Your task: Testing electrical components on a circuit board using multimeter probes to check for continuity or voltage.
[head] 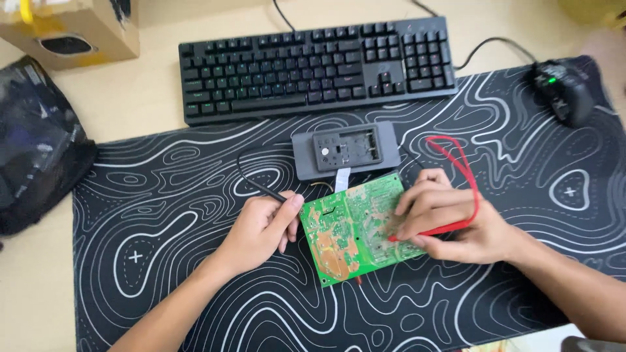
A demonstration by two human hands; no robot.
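**2 probes on a green circuit board**

Resting flat near the middle of a black desk mat (163,195) printed with white contour lines: a green circuit board (355,228), solder side up, tilted slightly off square, probably so the joints face the eye. Rigid, thin, glossy, speckled with silver solder points and tan copper patches.

At 9 o'clock of the board, left hand (264,228), fingers closed around a slim black probe (277,194) held like a pen, tip aimed at the board's left edge; matte black lead curling away toward 12 o'clock. At 3 o'clock, right hand (450,218), fingers pinched shut on a red probe (433,231), tip pressed to the board's right half, knuckles resting over the board, seemingly for steadiness. Glossy red lead (466,163) looping up and over the wrist.

At 12 o'clock of the board, just beside it, a grey rectangular plastic housing (345,151), joined by a short white ribbon strip (342,178). Farther toward 12, on the pale tabletop (150,98), a black keyboard (316,65); toward 2 o'clock, a black mouse (564,88). Toward 10 o'clock, a black mesh bag (36,143) and a cardboard box (72,29).
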